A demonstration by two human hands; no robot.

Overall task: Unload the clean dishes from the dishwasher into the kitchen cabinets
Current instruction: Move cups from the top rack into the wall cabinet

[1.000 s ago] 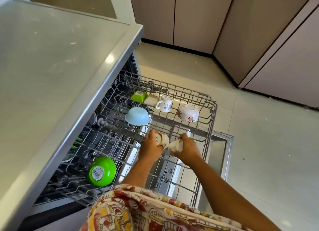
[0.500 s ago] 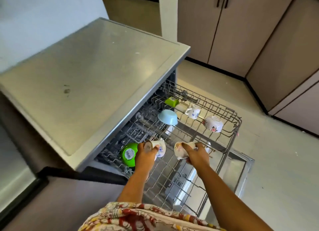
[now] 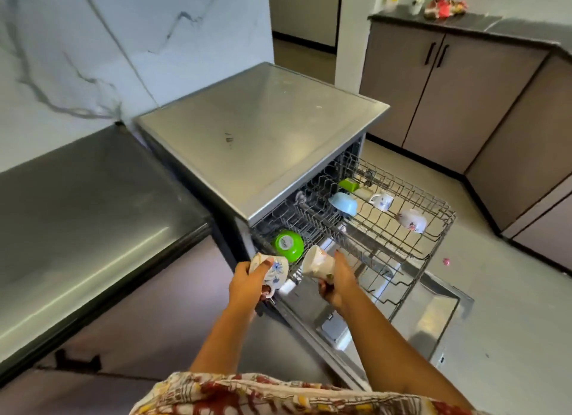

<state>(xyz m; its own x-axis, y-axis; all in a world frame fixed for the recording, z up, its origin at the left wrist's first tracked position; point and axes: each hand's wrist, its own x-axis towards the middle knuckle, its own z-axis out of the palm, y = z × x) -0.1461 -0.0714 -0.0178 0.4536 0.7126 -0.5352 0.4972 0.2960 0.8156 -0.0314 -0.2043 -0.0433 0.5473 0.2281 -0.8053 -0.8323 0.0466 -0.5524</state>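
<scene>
My left hand (image 3: 247,283) grips a white cup with a blue flower print (image 3: 275,272), lifted clear of the rack. My right hand (image 3: 339,280) holds a second white cup (image 3: 315,262) tipped on its side, mouth to the left. Both hang over the near corner of the pulled-out upper dishwasher rack (image 3: 433,238). Still in the rack lie a green bowl (image 3: 288,245), a light blue bowl (image 3: 343,203), a small green dish (image 3: 349,184), a white blue-flowered mug (image 3: 382,200) and a white red-flowered cup (image 3: 411,220).
The dishwasher door (image 3: 433,318) lies open and flat below the rack. The steel dishwasher top (image 3: 263,129) sits behind, a dark counter (image 3: 77,204) to the left. Brown floor cabinets (image 3: 439,83) with black handles stand at the back right. Something small and pink (image 3: 446,262) lies on the floor.
Both hands have lifted their cups up out of the rack and drawn them back toward me. My view has risen and swung left, bringing the counter and wall into sight.
</scene>
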